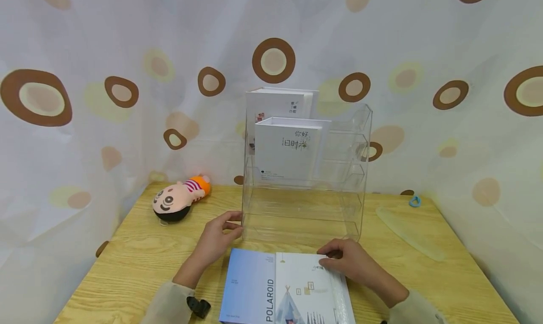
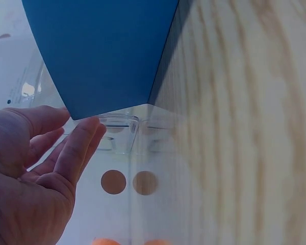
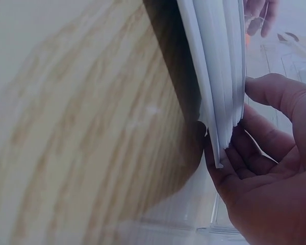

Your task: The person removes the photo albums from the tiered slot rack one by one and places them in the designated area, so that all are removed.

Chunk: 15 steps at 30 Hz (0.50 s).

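Gripping the white book, right fingers curl beneath its corner, left fingers parted beside the rack.

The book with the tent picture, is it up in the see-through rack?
No, the tent book is in front of the see-through rack, its far right corner pinched by the right hand.

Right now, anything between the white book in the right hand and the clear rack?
Nothing visible: only a strip of tabletop separates the white book from the clear rack. The right hand holds the book's upper right corner; the left hand is off to the side, at the rack's lower left corner.
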### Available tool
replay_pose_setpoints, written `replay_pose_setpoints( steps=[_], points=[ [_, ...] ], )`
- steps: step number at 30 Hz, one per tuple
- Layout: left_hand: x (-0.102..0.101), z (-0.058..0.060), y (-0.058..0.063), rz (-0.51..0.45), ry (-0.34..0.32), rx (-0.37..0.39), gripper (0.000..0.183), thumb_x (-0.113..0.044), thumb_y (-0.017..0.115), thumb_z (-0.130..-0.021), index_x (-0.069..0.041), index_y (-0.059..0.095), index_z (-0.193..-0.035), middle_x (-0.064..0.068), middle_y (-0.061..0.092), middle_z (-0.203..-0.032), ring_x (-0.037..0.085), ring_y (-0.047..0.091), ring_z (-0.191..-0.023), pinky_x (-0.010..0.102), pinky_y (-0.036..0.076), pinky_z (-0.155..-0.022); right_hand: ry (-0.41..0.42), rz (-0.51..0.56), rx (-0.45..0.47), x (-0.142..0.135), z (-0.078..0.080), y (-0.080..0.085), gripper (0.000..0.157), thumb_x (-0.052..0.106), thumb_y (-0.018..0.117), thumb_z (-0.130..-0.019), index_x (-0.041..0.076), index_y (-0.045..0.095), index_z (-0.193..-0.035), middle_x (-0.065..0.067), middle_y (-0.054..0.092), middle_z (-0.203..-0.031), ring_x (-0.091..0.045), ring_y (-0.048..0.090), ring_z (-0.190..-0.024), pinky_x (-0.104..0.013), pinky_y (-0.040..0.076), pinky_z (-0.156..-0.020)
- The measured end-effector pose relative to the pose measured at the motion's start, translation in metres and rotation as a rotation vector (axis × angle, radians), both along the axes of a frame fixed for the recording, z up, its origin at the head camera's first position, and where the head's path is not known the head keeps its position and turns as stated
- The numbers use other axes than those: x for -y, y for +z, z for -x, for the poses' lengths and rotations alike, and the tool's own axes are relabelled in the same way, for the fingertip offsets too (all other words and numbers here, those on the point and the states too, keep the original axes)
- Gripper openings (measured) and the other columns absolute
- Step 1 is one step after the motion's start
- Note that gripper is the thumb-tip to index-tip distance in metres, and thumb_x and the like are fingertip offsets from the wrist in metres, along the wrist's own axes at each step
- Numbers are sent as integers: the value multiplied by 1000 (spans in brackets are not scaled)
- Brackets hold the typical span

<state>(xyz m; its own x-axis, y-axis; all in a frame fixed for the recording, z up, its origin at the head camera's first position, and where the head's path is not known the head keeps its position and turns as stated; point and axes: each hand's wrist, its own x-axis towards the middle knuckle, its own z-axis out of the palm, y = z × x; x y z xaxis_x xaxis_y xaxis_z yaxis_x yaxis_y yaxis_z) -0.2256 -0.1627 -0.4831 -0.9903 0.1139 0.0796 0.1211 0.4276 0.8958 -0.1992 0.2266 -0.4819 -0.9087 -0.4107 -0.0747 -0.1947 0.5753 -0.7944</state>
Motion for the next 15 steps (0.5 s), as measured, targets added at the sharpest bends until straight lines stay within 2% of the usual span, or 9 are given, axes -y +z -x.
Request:
replay_pose_setpoints(
  steps=[8, 15],
  points=[
    [0, -1, 1, 4, 0, 9, 42, -8, 76, -106, -9, 70, -147, 12, 75, -142, 29, 76, -121, 42, 69, -99, -22, 15, 14, 0, -2, -2, 26, 20, 84, -101, 5, 83, -122, -12, 80, -123, -19, 74, -105, -21, 61, -82],
    [-1, -1, 0, 2, -1, 7, 42, -8, 76, -106, -8, 70, -147, 13, 75, -142, 29, 76, -121, 43, 69, -99, -69, 19, 9, 1, -6, -4, 26, 23, 84, -100, 7, 83, -121, -12, 80, -125, -15, 76, -105, -21, 62, -83]
  ],
)
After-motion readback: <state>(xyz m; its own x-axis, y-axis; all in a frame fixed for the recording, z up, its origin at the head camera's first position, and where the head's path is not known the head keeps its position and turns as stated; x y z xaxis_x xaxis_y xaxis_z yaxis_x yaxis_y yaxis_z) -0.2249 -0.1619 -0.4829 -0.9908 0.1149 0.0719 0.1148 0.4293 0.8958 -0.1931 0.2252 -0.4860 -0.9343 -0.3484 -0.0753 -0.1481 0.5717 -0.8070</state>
